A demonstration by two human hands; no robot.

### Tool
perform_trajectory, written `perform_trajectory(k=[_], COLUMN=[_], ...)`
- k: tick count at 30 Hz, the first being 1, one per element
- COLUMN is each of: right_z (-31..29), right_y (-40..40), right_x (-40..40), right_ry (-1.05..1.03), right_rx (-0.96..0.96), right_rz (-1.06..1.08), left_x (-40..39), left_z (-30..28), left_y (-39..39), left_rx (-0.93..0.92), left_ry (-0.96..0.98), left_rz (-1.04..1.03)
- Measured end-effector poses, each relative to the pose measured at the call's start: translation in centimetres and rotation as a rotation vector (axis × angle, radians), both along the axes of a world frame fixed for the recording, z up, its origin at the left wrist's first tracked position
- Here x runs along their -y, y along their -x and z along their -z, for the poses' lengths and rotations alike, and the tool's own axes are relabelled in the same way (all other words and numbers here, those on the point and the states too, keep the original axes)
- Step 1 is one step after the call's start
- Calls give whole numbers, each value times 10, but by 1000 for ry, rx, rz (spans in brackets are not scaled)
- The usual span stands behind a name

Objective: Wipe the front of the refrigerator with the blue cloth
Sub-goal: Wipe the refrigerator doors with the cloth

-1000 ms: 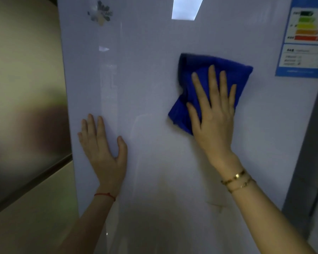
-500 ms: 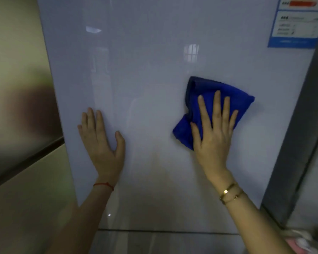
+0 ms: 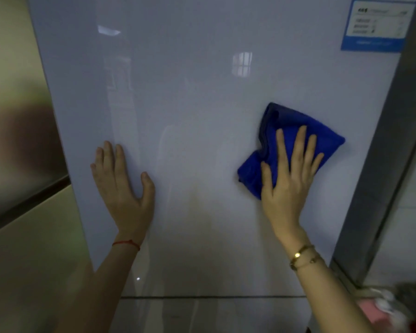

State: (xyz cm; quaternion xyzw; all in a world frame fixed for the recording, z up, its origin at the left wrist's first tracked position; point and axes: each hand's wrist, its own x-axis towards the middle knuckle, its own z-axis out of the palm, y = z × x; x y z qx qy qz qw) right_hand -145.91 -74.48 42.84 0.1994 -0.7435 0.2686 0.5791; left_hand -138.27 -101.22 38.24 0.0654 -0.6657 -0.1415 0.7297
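The right hand [image 3: 286, 179] is pressing the blue cloth [image 3: 296, 145] flat against the refrigerator [image 3: 190, 104] door, fingers spread, near its right edge. The left hand [image 3: 123, 186] is resting open-palmed on the door's left side. A blurry label [image 3: 377, 25], perhaps an energy sticker, is showing top right.

So the left hand [image 3: 124, 186] is flat on the fridge door [image 3: 190, 104] toward its left edge, right hand [image 3: 287, 181] is over on the right, pressed on the cloth [image 3: 298, 133]. Sticker [image 3: 377, 27] sits up top right.
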Motion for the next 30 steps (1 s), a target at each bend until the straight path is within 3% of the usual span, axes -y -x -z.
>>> perform_trajectory(k=[6, 8, 13, 15, 19, 21, 23, 27, 30], right_z=[118, 96, -10, 4, 118, 129, 98, -20, -22], right_y=[-1, 1, -21, -29, -31, -21, -13, -20, -37], right_x=[-5, -7, 58, 80, 75, 51, 35, 63, 105], right_ry=[-596, -589, -215, -324, -777, -837, -719, -157, -265], right_rx=[-107, -123, -86, -127, -203, -190, -181, -68, -111], right_rz=[53, 53, -38, -44, -15, 2, 21, -4, -12], left_x=[4, 9, 26, 34, 54, 59, 62, 65, 67], left_z=[2, 3, 13, 19, 26, 27, 26, 27, 29], left_y=[-3, -7, -16, -21, -30, -33, -34, -34, -33], left_rx=[29, 45, 51, 55, 78, 85, 91, 104, 120], left_ry=[27, 44, 26, 13, 32, 49, 60, 57, 50], left_rz=[7, -1, -17, -22, -43, -24, -4, 28, 48])
